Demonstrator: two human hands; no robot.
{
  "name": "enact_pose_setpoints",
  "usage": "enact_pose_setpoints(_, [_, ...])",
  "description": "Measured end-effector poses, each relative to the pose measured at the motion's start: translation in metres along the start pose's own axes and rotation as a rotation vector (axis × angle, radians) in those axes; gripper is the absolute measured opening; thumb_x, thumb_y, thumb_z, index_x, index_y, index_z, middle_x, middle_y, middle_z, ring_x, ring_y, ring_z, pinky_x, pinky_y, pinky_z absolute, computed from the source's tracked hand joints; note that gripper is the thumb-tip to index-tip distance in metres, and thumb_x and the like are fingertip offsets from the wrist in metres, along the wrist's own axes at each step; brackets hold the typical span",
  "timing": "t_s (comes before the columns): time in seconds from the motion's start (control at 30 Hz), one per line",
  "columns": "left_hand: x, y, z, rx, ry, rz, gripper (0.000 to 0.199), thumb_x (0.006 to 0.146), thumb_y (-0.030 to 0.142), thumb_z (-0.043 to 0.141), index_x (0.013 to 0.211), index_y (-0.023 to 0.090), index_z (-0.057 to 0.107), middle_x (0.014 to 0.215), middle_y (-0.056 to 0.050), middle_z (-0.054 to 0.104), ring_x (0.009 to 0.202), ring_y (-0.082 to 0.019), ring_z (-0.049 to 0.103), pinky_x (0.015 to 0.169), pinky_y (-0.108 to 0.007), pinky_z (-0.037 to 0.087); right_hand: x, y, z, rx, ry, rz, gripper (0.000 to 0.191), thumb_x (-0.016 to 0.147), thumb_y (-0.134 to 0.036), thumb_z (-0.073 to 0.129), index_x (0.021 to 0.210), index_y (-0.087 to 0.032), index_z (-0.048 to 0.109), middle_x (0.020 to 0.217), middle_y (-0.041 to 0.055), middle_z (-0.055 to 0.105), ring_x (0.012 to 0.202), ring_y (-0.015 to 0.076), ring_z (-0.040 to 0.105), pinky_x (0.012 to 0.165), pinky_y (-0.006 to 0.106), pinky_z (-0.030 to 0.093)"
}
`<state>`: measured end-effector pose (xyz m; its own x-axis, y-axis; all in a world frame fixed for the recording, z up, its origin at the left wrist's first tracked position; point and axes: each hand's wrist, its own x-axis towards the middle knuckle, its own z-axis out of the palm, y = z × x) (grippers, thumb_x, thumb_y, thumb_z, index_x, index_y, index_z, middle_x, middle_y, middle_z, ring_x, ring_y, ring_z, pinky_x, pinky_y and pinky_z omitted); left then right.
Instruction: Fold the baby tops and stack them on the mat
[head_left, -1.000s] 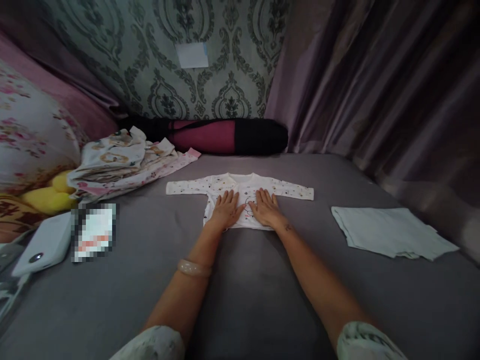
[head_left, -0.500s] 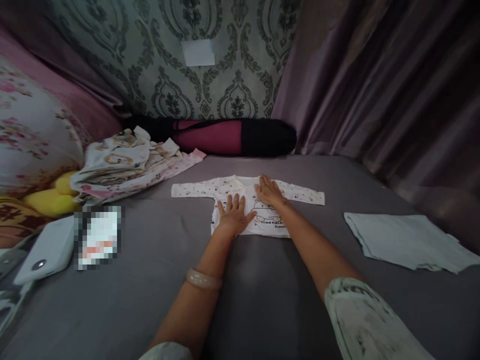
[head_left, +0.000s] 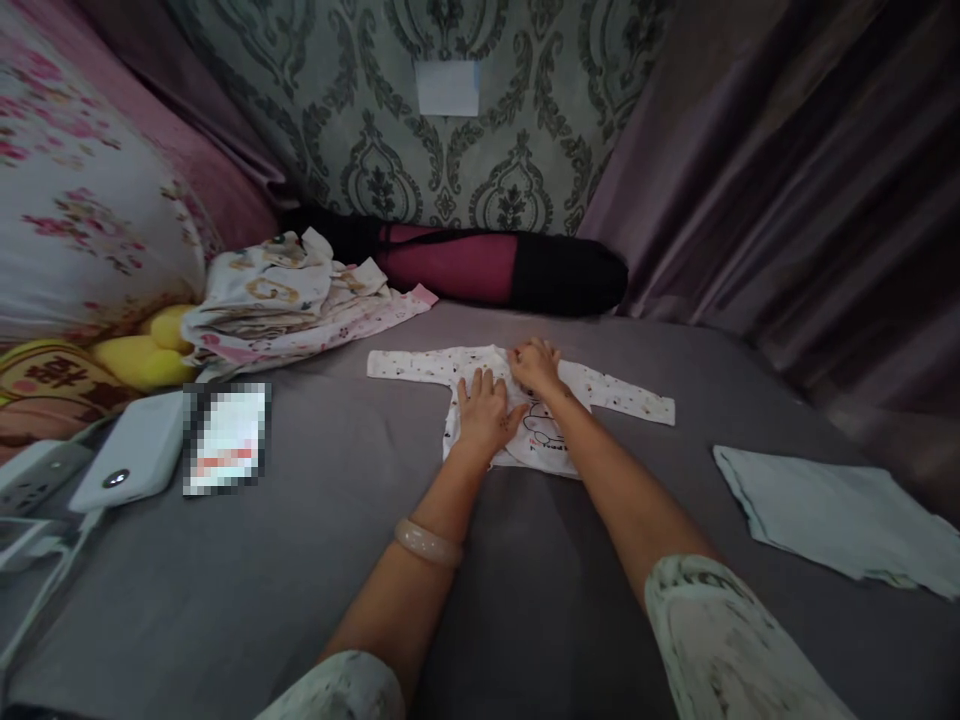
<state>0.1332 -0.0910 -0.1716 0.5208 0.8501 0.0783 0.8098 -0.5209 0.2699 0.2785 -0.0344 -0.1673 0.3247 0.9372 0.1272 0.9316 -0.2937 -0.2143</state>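
A small white long-sleeved baby shirt lies spread out on the grey bed sheet, both sleeves stretched sideways. It has tiny printed motifs and a cartoon outline with lettering on the front. My left hand rests flat on the left half of its front, fingers spread. At the neckline, my right hand has its fingers bent and closed on the fabric near the collar. My right forearm hides part of the printed front and the lower right side.
Folded pale cloth lies at the right. At the left are a pile of baby clothes, a yellow plush toy, a white power bank, a pixelated item and a power strip. A black-and-magenta long bag lies against the wall.
My right hand's fingers have gone from lying flat to bent in at the neckline, where the collar fabric is shifted. My left hand stays flat. The view has turned slightly left.
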Motion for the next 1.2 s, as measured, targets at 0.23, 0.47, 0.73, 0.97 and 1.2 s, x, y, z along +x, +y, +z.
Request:
enact_pose_setpoints(0.23, [0.004, -0.007, 0.006, -0.032, -0.22, -0.081, 0.087, 0.088, 0.068, 0.026, 0.151, 0.008, 0.022, 0.159, -0.019, 0.01, 0.147, -0.035, 0.003, 0.117, -0.054, 0.005, 0.012, -0.021, 0.024, 0.028, -0.09, 0.092, 0.036, 0.092, -0.041, 0.045, 0.105, -0.018, 0.07, 0.123, 0.0153, 0.059, 0.121, 0.0322, 0.046, 0.098, 0.046, 0.035])
enact_pose_setpoints(0.47, [0.008, -0.008, 0.003, -0.037, -0.278, -0.108, 0.093, 0.084, 0.073, 0.031, 0.152, 0.011, 0.017, 0.159, -0.018, 0.004, 0.146, -0.036, -0.002, 0.115, -0.057, 0.005, 0.0, -0.012, 0.031, -0.009, 0.07, 0.007, 0.037, 0.096, -0.036, 0.04, 0.114, -0.013, 0.061, 0.123, 0.0177, 0.057, 0.116, 0.0307, 0.048, 0.096, 0.042, 0.036])
enact_pose_setpoints(0.73, [0.005, -0.01, 0.002, -0.023, -0.146, -0.05, 0.094, 0.083, 0.072, 0.036, 0.146, 0.002, 0.029, 0.157, -0.024, 0.014, 0.146, -0.036, 0.006, 0.117, -0.053, 0.005, -0.003, -0.018, 0.017, 0.016, 0.014, -0.306, 0.042, 0.099, -0.023, 0.026, 0.127, -0.017, 0.056, 0.134, 0.0115, 0.056, 0.127, 0.0233, 0.044, 0.107, 0.038, 0.027])
enact_pose_setpoints(0.97, [0.008, -0.013, 0.007, -0.036, -0.255, -0.117, 0.112, 0.075, 0.081, 0.034, 0.151, 0.002, 0.012, 0.158, -0.023, 0.006, 0.146, -0.036, -0.001, 0.117, -0.054, 0.004, 0.002, -0.021, 0.028, 0.008, -0.303, -0.404, 0.057, 0.1, -0.034, 0.02, 0.151, -0.011, 0.027, 0.158, 0.0079, 0.022, 0.146, 0.0209, 0.014, 0.118, 0.039, 0.01])
enact_pose_setpoints(1.2, [0.008, -0.013, 0.002, -0.002, -0.319, -0.111, 0.114, 0.075, 0.082, 0.032, 0.151, 0.0, 0.008, 0.158, -0.022, -0.001, 0.146, -0.034, -0.007, 0.117, -0.053, -0.001, 0.008, -0.017, 0.038, 0.0, -0.196, -0.373, 0.059, 0.099, -0.038, 0.022, 0.15, -0.009, 0.027, 0.158, 0.0101, 0.023, 0.145, 0.023, 0.017, 0.117, 0.041, 0.01])
